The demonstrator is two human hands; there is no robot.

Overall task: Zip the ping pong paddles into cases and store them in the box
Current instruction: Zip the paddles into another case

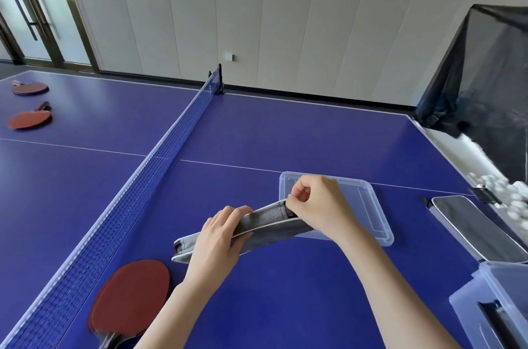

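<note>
While our left hand [217,237] grips the grey case [270,231] mid-length to steady it just over the counter [285,291], our right hand [317,200] pinches its far end, likely to zip it; paddle [134,288] near left, box [491,300] near right.

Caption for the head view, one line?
Left hand holds a grey case while right hand pinches its edge; red paddle lies by the net.

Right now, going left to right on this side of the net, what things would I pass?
You'd pass: red paddle → gray case → clear lid → second case.
</note>
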